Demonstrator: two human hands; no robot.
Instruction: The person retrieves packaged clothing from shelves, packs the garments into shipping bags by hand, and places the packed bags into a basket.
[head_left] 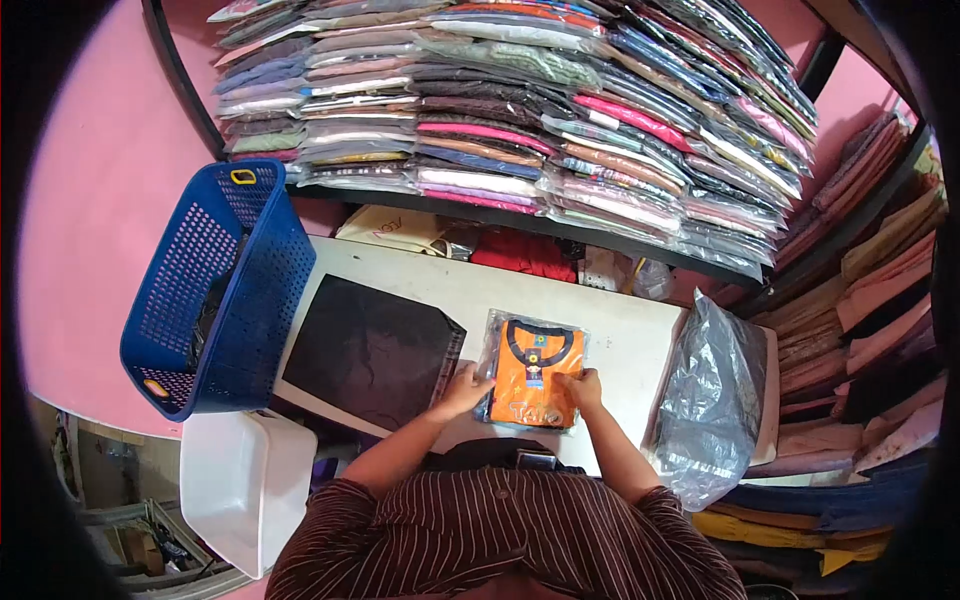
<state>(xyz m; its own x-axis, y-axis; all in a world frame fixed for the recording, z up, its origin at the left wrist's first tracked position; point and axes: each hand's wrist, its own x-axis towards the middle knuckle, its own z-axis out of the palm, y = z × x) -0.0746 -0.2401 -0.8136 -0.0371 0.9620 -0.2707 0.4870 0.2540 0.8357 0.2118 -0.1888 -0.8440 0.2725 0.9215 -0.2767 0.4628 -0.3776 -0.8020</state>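
An orange T-shirt with a dark collar, folded in a clear plastic bag, lies on the white table in front of me. My left hand holds the bag's left edge, fingers closed there. On the opposite edge, my right hand grips the bag with the thumb on top and other fingers partly hidden. Tags show inside the collar, and pale lettering runs across the lower front. Left of my left hand lies a flat black sheet or bag, whose kind I cannot make out.
A blue basket stands at the table's left end, above a white tub. Grey plastic bags lie at the right of the table. Bagged garments fill the shelf behind, and folded clothes are stacked on the right.
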